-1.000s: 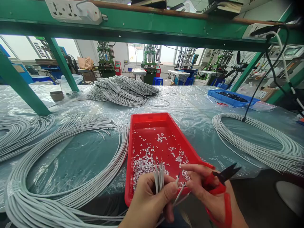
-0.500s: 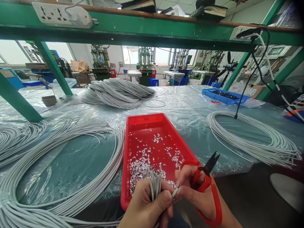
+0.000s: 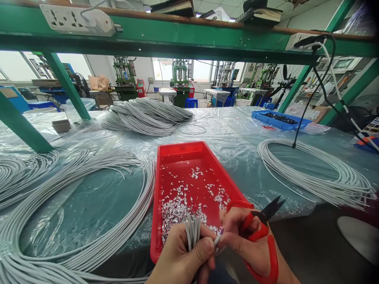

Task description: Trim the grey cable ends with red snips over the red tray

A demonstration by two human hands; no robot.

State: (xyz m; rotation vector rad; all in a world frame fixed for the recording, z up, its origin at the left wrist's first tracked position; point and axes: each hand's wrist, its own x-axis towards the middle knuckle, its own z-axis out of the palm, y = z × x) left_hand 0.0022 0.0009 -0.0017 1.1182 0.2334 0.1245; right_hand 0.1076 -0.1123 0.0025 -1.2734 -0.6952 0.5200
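Note:
My left hand [image 3: 182, 258] is closed round a small bundle of grey cable ends [image 3: 192, 233] that stick up over the near edge of a red tray [image 3: 189, 152]. My right hand [image 3: 242, 242] holds red-handled scissors [image 3: 263, 232] in its palm, black blades pointing up to the right. Its fingertips pinch the tip of one cable end [image 3: 218, 238] right beside my left thumb. Silver foil scraps [image 3: 180, 207] litter the tray floor.
Large coils of grey cable lie at the left [image 3: 74, 205], at the right [image 3: 310, 173] and at the back [image 3: 148, 114] on the plastic-covered table. A blue tray [image 3: 280, 120] stands at the back right. A green frame beam with power strips [image 3: 77, 17] runs overhead.
The view shifted a little early on. My right hand came in to my left thumb and now pinches a single cable tip; the scissor blades tilted slightly to the right.

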